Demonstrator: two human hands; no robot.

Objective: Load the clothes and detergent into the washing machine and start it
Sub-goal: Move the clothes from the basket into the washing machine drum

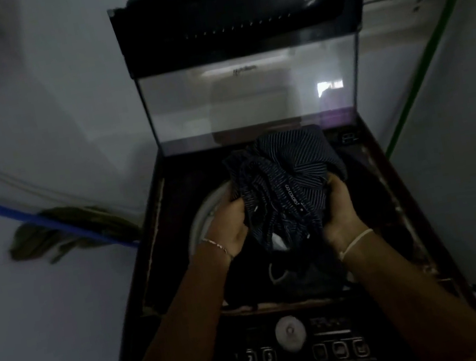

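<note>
Loading step under way. Left hand (227, 223) and right hand (339, 206) both clutch bunched striped garment (286, 184) over open washing machine (393, 203), lid (253, 94) up. Next: lower into drum, let go. Detergent not seen; dial (290, 333) untouched.

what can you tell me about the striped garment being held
The striped garment is dark navy with thin white pinstripes, soft cloth, crumpled into a bunch. A band with white lettering runs down its middle. The left hand and right hand grip its sides, holding it over the washing machine's open tub, above dark clothes.
</note>
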